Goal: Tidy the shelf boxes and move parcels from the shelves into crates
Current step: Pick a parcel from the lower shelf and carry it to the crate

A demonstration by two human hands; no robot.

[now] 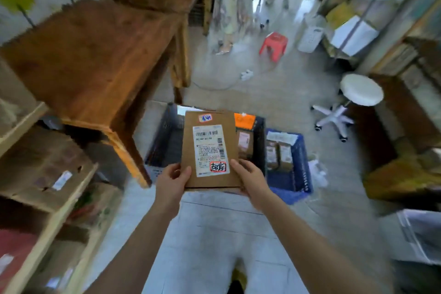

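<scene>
- Flat brown parcel point(210, 148) held in the air over the near end of the dark crate point(164, 141), not yet inside it.
- Kept face-up and level, likely so that the white shipping label point(211, 150) can be read before choosing a crate.
- Gripped at the near left corner by the left hand point(171, 181), thumb on top and fingers point(177, 169) curled round the edge.
- Pinched at the near right corner by the right hand point(250, 179) in the same way; a two-handed hold that suits lowering it flat rather than tossing it.
- Inside the dark crate, a brown parcel and something orange at the right side; room apparently left at the left side.
- Just beside it to the right, a blue crate point(296, 174) holding several small brown parcels.
- To the left, a wooden desk point(95, 55) with one leg close to the dark crate, worth avoiding on the way down.
- Further left, a shelf point(47, 186) stacked with cardboard boxes.
- Well apart to the right, a white stool point(361, 89) on wheels; far up the aisle, a red stool point(274, 45) and people standing.
- Nothing visible between parcel and crate opening.
</scene>
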